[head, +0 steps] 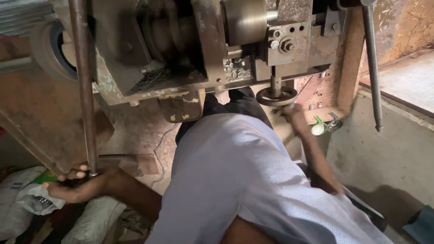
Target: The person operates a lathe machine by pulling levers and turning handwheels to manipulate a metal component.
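Note:
I look down over my light shirt at a worn metal machine (190, 54). My right hand (294, 116) is blurred and reaches up to a small dark handwheel (276, 96) on a vertical shaft under the machine, its fingers on the wheel's lower rim. At the lower left my left hand (77, 184) is curled around something dark just under the bottom end of a long steel lever rod (86, 90). What that hand holds is hidden in shadow.
A second thin rod (373, 68) hangs at the right beside a concrete ledge (398, 86). Loose nuts (233, 68) lie on the machine bed. White sacks (27, 199) sit at the lower left. A green-and-white object (318, 128) lies near the right hand.

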